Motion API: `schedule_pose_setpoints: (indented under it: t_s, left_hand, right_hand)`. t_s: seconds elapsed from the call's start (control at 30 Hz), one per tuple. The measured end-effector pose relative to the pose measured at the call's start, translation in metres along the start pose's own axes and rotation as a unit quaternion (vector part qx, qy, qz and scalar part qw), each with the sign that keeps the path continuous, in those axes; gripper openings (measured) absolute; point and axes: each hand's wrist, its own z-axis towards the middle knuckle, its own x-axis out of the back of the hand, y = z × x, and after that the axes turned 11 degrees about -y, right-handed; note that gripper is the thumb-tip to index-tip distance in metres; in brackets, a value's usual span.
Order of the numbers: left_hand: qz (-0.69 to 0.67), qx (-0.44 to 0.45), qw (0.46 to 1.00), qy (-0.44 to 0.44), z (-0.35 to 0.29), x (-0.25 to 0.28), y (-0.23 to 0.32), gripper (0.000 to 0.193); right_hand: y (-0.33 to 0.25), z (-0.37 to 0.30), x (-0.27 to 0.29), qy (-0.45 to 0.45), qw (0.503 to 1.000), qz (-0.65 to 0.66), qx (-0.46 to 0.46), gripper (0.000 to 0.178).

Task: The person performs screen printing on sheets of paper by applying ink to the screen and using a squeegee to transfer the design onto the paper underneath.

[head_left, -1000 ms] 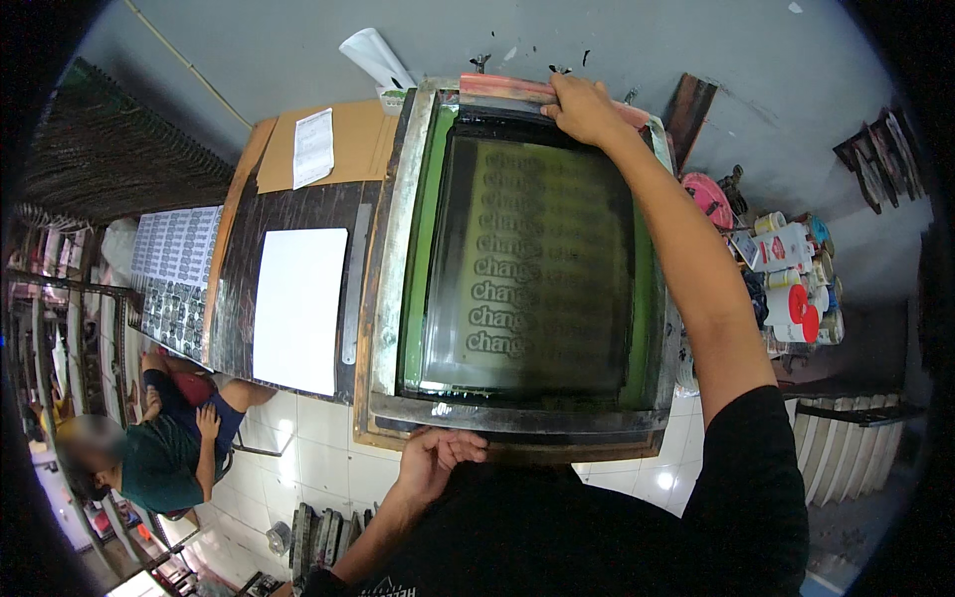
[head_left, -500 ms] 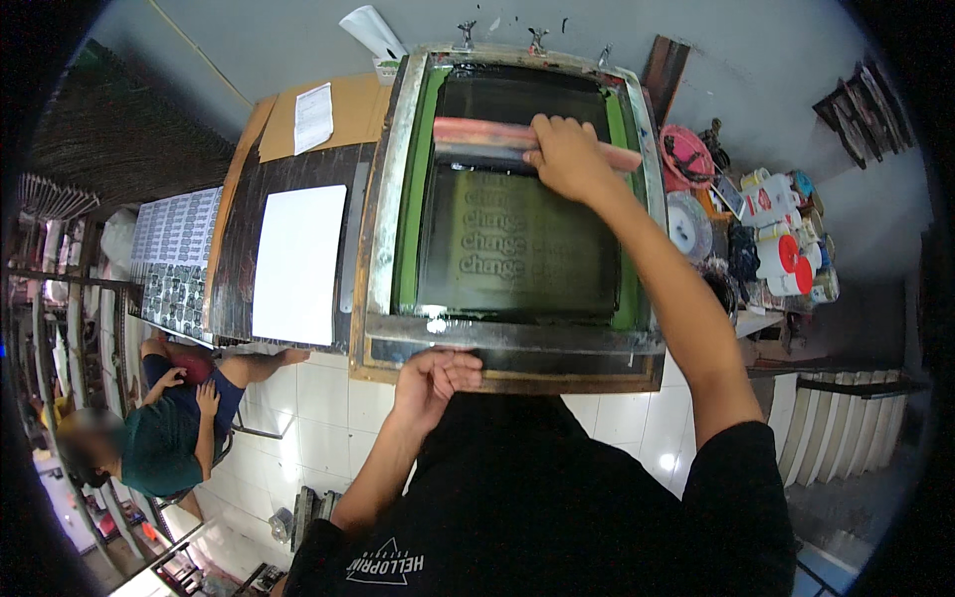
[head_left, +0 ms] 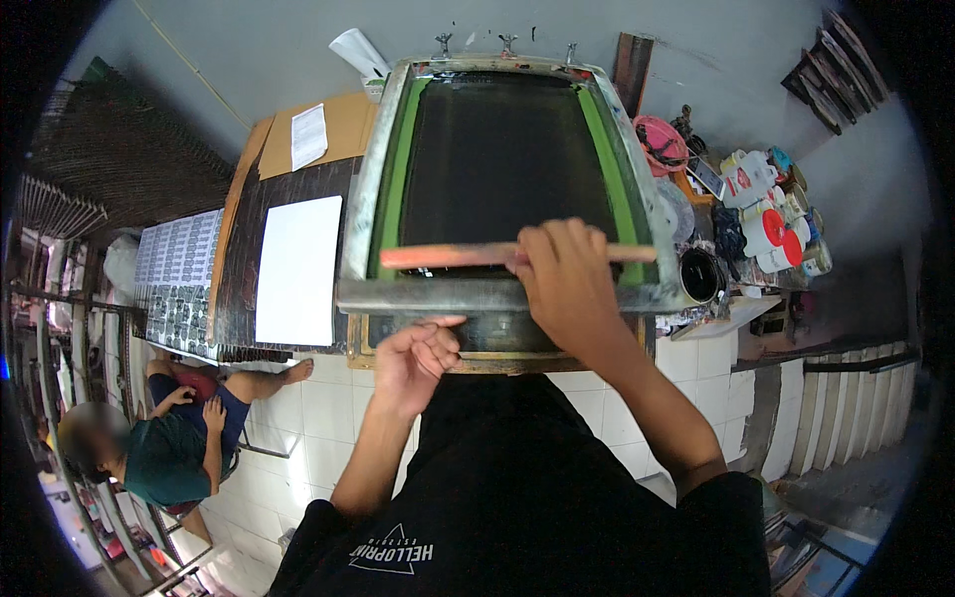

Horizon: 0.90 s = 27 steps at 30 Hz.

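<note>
A metal-framed printing screen (head_left: 378, 179) with green edging and dark mesh lies on the table in front of me. My right hand (head_left: 562, 279) grips a long wooden-handled squeegee (head_left: 438, 256) that lies across the screen's near end. My left hand (head_left: 413, 353) rests against the frame's near edge, thumb on top of it.
A white sheet (head_left: 298, 269) lies on a dark board left of the screen, with cardboard (head_left: 343, 129) behind it. Paint tubs and bottles (head_left: 771, 219) crowd the right side, next to a black can (head_left: 701, 276). A person (head_left: 169, 438) sits on the tiled floor at lower left.
My right hand has drawn the squeegee from the far end of the screen down to its near end. The lettering seen in the mesh is now covered dark. My left hand stays at the near edge.
</note>
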Motion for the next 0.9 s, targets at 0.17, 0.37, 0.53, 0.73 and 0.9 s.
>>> schedule_pose_setpoints:
  t_s: [0.17,0.37,0.53,0.73,0.9]
  left_hand:
    - [0.158,-0.103,0.966,-0.180,0.029,-0.081,0.064,0.045]
    - [0.761,-0.082,0.618,0.179,0.111,0.016,0.082,0.076]
    - [0.825,0.012,0.509,0.247,0.132,0.054,0.071,0.110]
    - [0.828,0.058,0.499,0.250,0.146,0.044,0.070,0.116]
    - [0.812,0.055,0.524,0.253,0.132,0.050,0.084,0.121]
  right_hand:
    - [0.020,0.067,0.077,0.174,0.981,-0.051,0.066,0.019]
    - [0.020,0.145,0.158,0.092,0.993,-0.054,-0.047,0.029]
    - [0.030,0.180,0.187,0.097,0.993,0.005,-0.062,0.030]
    - [0.077,0.233,0.205,0.132,0.990,-0.052,-0.019,0.036]
    - [0.095,0.258,0.215,0.151,0.986,-0.062,0.018,0.037]
